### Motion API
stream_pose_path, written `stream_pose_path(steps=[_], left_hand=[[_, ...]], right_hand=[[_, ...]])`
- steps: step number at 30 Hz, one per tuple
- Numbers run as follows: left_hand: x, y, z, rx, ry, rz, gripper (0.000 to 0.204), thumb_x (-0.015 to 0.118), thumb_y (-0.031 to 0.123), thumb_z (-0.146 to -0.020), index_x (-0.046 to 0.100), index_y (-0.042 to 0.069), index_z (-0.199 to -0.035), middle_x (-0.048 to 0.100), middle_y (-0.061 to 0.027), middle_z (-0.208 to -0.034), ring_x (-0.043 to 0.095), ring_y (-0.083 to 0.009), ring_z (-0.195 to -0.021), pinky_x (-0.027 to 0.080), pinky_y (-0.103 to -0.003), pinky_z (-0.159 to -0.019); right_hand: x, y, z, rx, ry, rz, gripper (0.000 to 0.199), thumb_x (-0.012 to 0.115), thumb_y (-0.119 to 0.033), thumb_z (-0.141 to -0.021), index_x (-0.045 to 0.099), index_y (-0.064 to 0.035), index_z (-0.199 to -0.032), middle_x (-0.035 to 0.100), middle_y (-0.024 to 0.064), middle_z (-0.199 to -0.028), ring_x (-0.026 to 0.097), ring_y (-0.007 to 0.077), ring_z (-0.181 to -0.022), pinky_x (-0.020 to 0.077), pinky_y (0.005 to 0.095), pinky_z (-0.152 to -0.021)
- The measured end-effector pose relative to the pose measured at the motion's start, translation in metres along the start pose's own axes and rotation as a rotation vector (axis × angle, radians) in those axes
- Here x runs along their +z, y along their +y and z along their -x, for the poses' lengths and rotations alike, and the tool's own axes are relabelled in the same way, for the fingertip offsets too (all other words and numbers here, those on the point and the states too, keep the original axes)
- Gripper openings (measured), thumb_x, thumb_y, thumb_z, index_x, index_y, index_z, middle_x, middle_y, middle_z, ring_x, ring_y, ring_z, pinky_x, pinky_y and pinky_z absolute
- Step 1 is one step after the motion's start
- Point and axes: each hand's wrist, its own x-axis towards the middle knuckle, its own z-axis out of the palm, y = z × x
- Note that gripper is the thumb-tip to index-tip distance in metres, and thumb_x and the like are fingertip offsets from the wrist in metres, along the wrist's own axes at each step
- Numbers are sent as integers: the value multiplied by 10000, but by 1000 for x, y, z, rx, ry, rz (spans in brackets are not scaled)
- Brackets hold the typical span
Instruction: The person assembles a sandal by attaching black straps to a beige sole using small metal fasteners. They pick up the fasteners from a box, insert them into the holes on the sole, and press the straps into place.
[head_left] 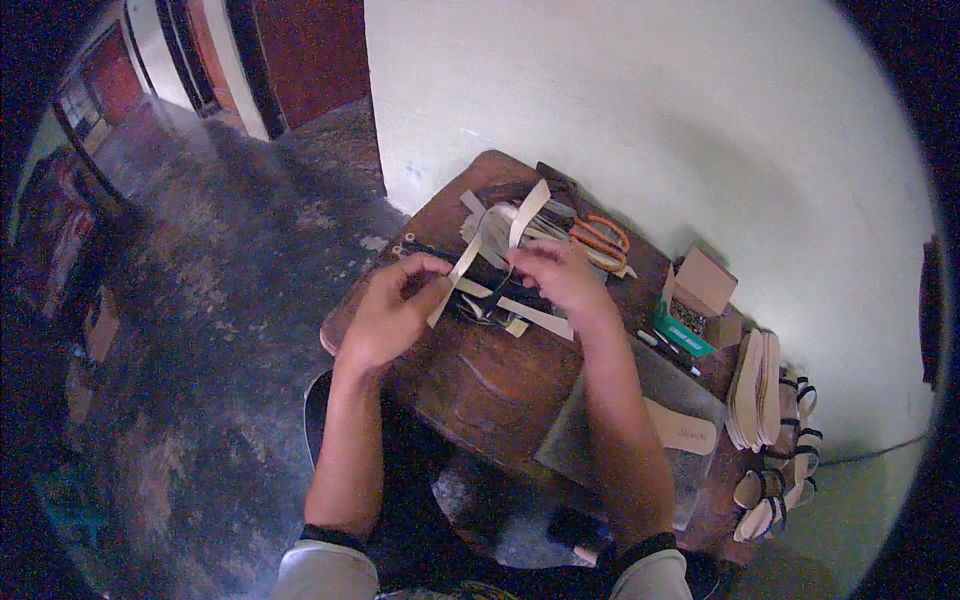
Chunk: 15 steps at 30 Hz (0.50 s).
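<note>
My left hand (390,312) pinches a narrow cream strap strip (463,268) between thumb and fingers, over the brown wooden table (450,385). To its right, my right hand (565,280) has its fingers closed on another pale strip (528,212), which rises above the fingertips. Whether the two strips join between my hands I cannot tell. Beneath my hands lie dark straps and a loose cream strip (540,318). Just beyond my right hand is a pile of pale strips, with orange-handled scissors (603,240) beside it.
Against the wall stands an open green box (690,325) of small pieces, with markers (668,352) in front. One insole (680,428) rests on a grey mat (575,440). Stacked insoles (755,390) and strapped sandals (785,470) are at the right edge.
</note>
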Motion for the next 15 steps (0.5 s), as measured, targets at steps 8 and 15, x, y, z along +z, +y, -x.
stream_pose_path(steps=[8, 15], left_hand=[[13, 0, -65, 285, 371, -166, 232, 570, 122, -895, 603, -26, -1071, 668, -182, -988, 651, -236, -889, 487, -333, -802], [15, -24, -61, 419, 394, -451, 222, 591, 101, -836, 633, 19, -1038, 631, -189, -1050, 609, -338, -992, 482, -406, -860]], right_hand=[[-11, -17, -17, 139, 183, -629, 315, 706, -189, -833, 551, 70, -924, 597, 141, -853, 649, 232, -708, 584, 282, -633], [-7, 26, -31, 172, 360, -761, 359, 699, -164, -839, 529, 116, -988, 606, 168, -890, 662, 268, -695, 596, 313, -646]])
